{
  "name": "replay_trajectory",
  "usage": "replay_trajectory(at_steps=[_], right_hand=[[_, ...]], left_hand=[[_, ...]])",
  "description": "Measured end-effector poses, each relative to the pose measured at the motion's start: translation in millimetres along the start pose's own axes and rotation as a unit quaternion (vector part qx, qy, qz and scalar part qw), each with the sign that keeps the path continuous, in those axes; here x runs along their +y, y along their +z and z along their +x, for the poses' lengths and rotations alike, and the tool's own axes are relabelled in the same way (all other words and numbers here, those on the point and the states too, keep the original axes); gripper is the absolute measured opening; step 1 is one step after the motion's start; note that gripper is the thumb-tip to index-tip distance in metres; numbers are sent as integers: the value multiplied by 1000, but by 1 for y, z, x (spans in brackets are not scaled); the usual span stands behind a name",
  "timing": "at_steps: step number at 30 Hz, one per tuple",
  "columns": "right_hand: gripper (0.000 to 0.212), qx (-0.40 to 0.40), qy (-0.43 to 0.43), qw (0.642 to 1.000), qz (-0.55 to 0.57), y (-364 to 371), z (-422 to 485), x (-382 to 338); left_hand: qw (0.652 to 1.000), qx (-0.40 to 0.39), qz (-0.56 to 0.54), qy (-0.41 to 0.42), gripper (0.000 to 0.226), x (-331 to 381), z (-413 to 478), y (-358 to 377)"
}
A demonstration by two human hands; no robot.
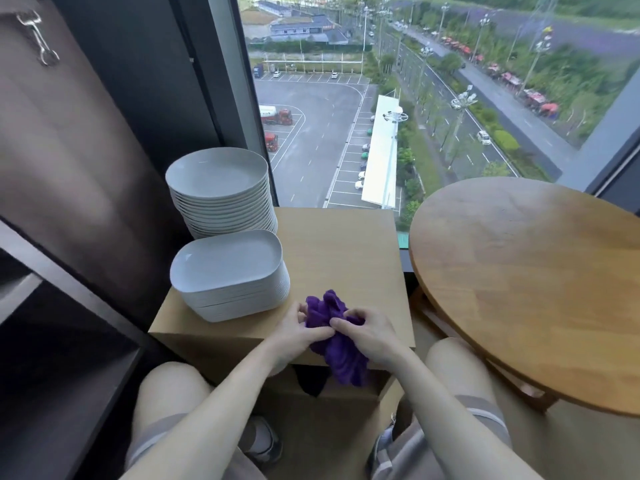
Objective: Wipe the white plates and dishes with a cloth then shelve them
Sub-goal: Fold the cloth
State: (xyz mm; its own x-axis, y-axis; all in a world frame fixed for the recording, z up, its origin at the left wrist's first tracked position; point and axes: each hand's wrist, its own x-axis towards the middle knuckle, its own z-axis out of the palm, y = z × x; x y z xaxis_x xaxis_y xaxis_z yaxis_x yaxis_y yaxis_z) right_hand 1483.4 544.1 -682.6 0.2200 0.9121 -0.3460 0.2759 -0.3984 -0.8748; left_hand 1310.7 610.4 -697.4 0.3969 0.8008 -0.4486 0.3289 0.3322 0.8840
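Cardboard box top (332, 244): left hand (294, 336), right hand (367, 336) both pinching bunched purple cloth (332, 327).

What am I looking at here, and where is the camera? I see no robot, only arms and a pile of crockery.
There is no machine here: a person works with bare hands. The single picture comes from a wide-angle camera worn on the head, looking forward and down, which is why forearms and knees fill the bottom.

The left hand and right hand both have a grip on a bunched purple cloth at the near edge of a tan box. Two stacks stand on the box's left side: round white plates at the back and rounded-rectangular white dishes in front. No plate is held.

A round wooden table is to the right and dark shelving to the left. A window ahead looks down on a car park.
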Motion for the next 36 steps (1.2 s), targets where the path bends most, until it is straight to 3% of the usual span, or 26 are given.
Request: replay_trajectory(at_steps=[5,9,12,14,18,23,25,28,30,32,36], right_hand=[[18,-62,7,988,140,0,-12,-13],[27,-82,-19,990,113,-6,-12,-29],[46,-122,-19,989,78,-12,-13,-47],[40,-138,-18,989,56,-11,-12,-57],[24,-67,-28,996,59,-4,-8,-65],[13,-24,-17,994,104,-23,-11,-80],[16,-24,-20,993,114,-31,-13,-88],[47,-87,-16,983,161,-39,-17,-99],[41,-107,-41,984,134,-37,-20,-106],[11,-41,-88,993,70,-32,-20,-115],[29,54,-112,991,52,-41,-9,-125]], left_hand=[[996,-1,-86,5,36,27,-17,-15],[998,-2,-66,13,28,48,-27,-28],[998,4,-45,38,25,66,-34,-32],[996,19,-9,88,18,74,-34,-32],[984,41,80,154,33,88,-41,-31],[990,32,-17,137,30,96,-50,-41],[989,34,-55,136,26,100,-54,-40],[983,69,-92,142,19,110,-57,-38],[981,79,-100,146,16,120,-57,-39],[981,70,-88,158,12,132,-59,-42],[978,80,-47,188,16,155,-66,-55]])
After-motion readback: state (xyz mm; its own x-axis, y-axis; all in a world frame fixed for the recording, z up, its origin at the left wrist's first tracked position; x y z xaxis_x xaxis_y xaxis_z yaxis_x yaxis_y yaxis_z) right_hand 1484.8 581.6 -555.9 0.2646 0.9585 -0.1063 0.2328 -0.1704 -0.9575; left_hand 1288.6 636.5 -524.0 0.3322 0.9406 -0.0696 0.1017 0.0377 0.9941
